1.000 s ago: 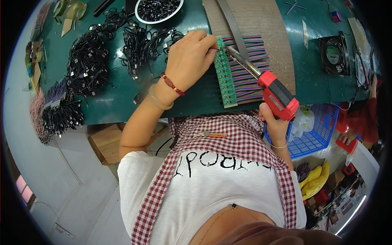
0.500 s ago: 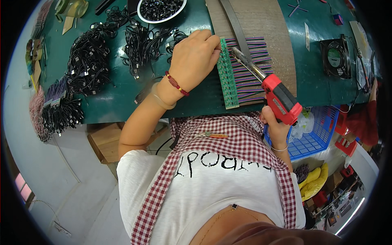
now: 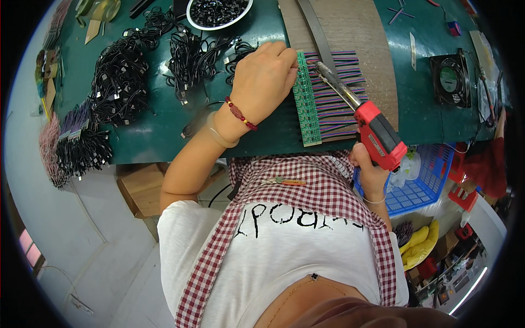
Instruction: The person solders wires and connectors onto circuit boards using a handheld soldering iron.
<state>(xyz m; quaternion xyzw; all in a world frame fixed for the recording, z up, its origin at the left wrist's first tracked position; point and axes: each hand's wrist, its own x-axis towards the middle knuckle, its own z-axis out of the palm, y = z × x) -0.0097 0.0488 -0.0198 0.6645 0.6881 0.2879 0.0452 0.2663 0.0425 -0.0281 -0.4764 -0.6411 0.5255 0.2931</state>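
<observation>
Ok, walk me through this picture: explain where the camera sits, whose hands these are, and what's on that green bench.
There is no machine here, only a person working with bare hands. The camera is worn on the person's head and looks down, so the chest and checked apron fill the bottom, and the wide lens bends straight edges.

The left hand presses down on a long green circuit board strip with coloured wires running off its right side. The right hand grips a red-handled soldering tool, its metal tip near the board's upper end.

All this lies on a wooden board on the green bench. To the left are bundles of black cables; above, a white bowl of small black parts; far right, a small black fan.
</observation>
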